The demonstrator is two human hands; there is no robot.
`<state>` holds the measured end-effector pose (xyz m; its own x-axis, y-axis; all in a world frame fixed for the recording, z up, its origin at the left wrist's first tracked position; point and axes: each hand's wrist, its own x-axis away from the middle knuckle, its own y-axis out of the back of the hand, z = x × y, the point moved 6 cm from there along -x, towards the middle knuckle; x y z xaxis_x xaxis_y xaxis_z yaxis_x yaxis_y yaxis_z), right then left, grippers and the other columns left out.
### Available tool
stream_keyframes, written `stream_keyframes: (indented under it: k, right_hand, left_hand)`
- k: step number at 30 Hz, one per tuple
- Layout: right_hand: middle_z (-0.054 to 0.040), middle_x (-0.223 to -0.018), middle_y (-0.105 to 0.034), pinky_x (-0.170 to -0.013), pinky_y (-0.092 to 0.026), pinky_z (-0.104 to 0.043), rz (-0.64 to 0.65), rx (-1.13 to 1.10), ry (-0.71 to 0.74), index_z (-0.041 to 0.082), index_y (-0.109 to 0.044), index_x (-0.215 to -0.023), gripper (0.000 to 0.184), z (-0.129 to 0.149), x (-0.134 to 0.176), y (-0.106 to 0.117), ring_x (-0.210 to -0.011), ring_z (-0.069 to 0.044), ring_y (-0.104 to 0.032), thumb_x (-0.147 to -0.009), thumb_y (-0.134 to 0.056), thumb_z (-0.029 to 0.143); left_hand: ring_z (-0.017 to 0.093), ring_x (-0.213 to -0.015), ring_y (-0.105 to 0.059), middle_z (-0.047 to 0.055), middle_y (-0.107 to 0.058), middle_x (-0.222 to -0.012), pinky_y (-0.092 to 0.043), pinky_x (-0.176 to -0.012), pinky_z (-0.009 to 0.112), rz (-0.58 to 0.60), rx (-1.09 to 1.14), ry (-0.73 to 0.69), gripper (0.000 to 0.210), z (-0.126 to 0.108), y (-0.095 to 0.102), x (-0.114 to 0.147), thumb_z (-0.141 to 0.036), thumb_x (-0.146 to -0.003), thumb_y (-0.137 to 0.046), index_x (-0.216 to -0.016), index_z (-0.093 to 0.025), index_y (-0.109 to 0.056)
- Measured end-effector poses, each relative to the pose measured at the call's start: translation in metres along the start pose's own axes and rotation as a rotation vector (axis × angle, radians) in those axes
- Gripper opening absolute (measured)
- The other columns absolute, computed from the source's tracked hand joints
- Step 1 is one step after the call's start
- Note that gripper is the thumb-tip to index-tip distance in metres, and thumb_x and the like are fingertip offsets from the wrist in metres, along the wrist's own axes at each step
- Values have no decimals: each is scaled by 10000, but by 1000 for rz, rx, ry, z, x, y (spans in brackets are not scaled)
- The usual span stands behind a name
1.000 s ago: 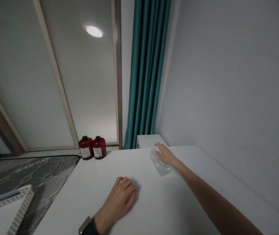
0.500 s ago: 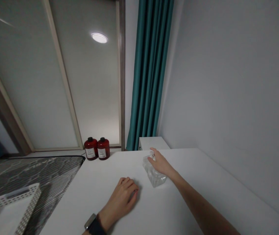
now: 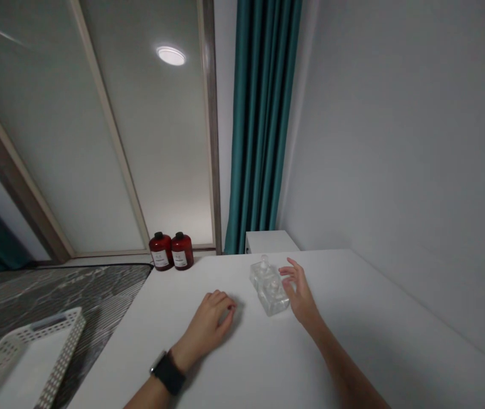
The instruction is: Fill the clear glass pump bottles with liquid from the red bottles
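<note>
Two clear square glass bottles stand close together on the white table (image 3: 242,363): the far bottle (image 3: 258,271) has a round clear stopper, and the near bottle (image 3: 275,298) is just in front of it. My right hand (image 3: 301,292) is open beside their right side, fingers spread and holding nothing. Its thumb is close to the near bottle; whether it touches I cannot tell. To the left of the bottles, my left hand (image 3: 208,324) rests on the tabletop, empty, with loosely curled fingers and the thumb apart. A dark-banded watch is on that wrist.
Two dark red bottles (image 3: 182,251) with black caps and white labels stand at the table's far left corner. A white perforated basket (image 3: 66,346) is at lower left, beyond the table's edge. A white cabinet (image 3: 270,241) stands behind the table, and a wall (image 3: 417,170) runs along the right.
My right hand has let go of the far glass bottle's top and drawn back to the right. My left hand stays on the table. The view has tilted slightly.
</note>
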<state>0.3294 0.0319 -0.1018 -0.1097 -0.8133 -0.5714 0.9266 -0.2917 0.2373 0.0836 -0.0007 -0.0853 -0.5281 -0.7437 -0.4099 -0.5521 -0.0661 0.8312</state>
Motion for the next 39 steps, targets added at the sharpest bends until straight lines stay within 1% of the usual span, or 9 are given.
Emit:
stream_keyframes:
  k: [3, 5, 10, 13, 17, 22, 28, 33, 39]
  right_hand:
    - [-121, -1297, -551, -1051, -425, -499, 132, 97, -8, 245, -268, -1505, 772, -2, 4, -11, -1206, -283, -545, -847, -656, 353]
    - [-118, -1340, -527, -1097, -387, -509, 194, 147, -31, 254, -260, -1518, 865, -5, 6, -17, -1252, -289, -513, -784, -716, 295]
    - [-109, -1331, -543, -1121, -377, -504, 219, 197, -15, 252, -477, -1376, 672, -3, 5, -20, -1280, -300, -494, -753, -729, 258]
    - [-107, -1324, -547, -1130, -380, -486, 196, 199, -8, 246, -533, -1319, 590, 0, 4, -18, -1277, -292, -507, -762, -727, 264]
    - [-98, -1305, -556, -1127, -399, -446, 207, 183, 1, 239, -576, -1256, 480, 3, 3, -19, -1269, -272, -529, -793, -698, 275]
    - [-103, -1249, -584, -1095, -433, -430, 173, 190, -5, 214, -578, -1217, 452, 3, 0, -18, -1208, -269, -570, -778, -682, 235]
    - [-100, -1140, -616, -1020, -480, -453, 30, 301, -33, 212, -594, -1135, 375, -8, -4, -6, -1117, -283, -597, -783, -704, 282]
    - [-142, -1188, -607, -1009, -473, -493, -89, 364, -28, 207, -558, -1195, 438, -24, -10, 8, -1151, -311, -574, -813, -696, 371]
    - [-150, -1230, -589, -1030, -450, -510, -94, 374, -34, 208, -517, -1261, 506, -33, -13, 11, -1184, -314, -549, -831, -679, 420]
  left_hand:
    - [245, -924, -615, 64, -671, -942, -468, -821, 397, -13, -8, 21, 176, 5, 2, -8, -157, -936, -476, -995, -199, -636]
    - [250, -960, -622, 71, -662, -1008, -490, -843, 400, -3, -18, 5, 202, 5, 0, -16, -168, -927, -494, -1072, -207, -629]
    - [243, -1063, -634, 102, -569, -1231, -532, -935, 390, 62, -12, -30, 461, 7, -14, -46, -161, -892, -520, -1349, -216, -487]
    - [245, -1104, -641, 127, -456, -1400, -543, -961, 398, 91, 11, -18, 620, 10, -25, -66, -164, -880, -539, -1467, -234, -352]
    - [282, -1216, -597, 145, -393, -1461, -521, -1026, 432, 110, 60, -18, 592, 12, -43, -86, -162, -874, -561, -1438, -214, -390]
    - [273, -1322, -509, 137, -438, -1399, -435, -1138, 426, 43, 113, -40, 519, 13, -54, -104, -95, -834, -557, -1335, -170, -446]
    - [282, -1286, -523, 139, -475, -1336, -452, -1107, 440, 46, 113, -45, 453, 16, -64, -126, -98, -834, -566, -1267, -172, -457]
    - [281, -1202, -564, 122, -505, -1263, -477, -1061, 443, 34, 127, -35, 428, 15, -73, -143, -74, -803, -576, -1202, -176, -459]
    - [271, -1158, -577, 111, -520, -1225, -483, -1031, 443, 13, 151, -17, 390, 14, -79, -150, -62, -800, -572, -1153, -187, -465]
